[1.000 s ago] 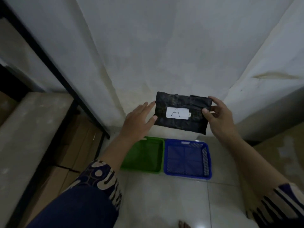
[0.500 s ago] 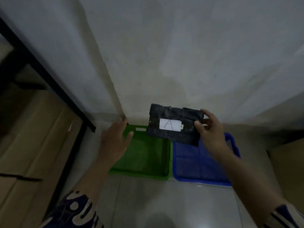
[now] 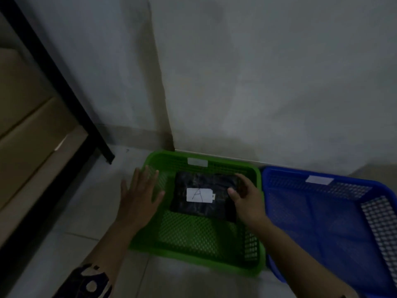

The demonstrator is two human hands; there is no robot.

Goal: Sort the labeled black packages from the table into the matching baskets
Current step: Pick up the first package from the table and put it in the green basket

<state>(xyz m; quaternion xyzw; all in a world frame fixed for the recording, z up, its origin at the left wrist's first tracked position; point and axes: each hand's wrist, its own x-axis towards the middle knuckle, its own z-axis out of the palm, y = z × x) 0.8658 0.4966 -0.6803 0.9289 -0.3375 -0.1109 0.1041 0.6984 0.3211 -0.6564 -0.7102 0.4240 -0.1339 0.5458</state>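
The black package [image 3: 204,195] is inside the green basket [image 3: 193,252], in its far half, with its white label [image 3: 199,195] facing up. On the label one handwritten letter "A" can be read. The right hand [image 3: 247,201] holds the package at its right end, the thumb on top near the label and the fingers curled around the far right corner. If the package already rests on the mesh bottom or is a little above it, I cannot tell, because the picture is dark and blurred.

The left hand [image 3: 139,196] is open, with the fingers spread, and it holds nothing. It is over the left wall of the green basket, just beside the left edge of the package, but it does not touch the package.

The green basket has a small white label [image 3: 197,162] on its far rim; the writing on it is not readable. Just to the right, touching or almost touching, stands the blue basket [image 3: 322,222], which also has a white label [image 3: 319,180] on its far rim, not readable. Both baskets stand on the tiled floor [image 3: 86,211] against a pale wall [image 3: 257,82]. At the left a black metal leg [image 3: 64,87] comes down to the floor, and behind it there are brown cardboard boxes [image 3: 28,130]. A patterned sleeve [image 3: 86,282] shows at the bottom left.
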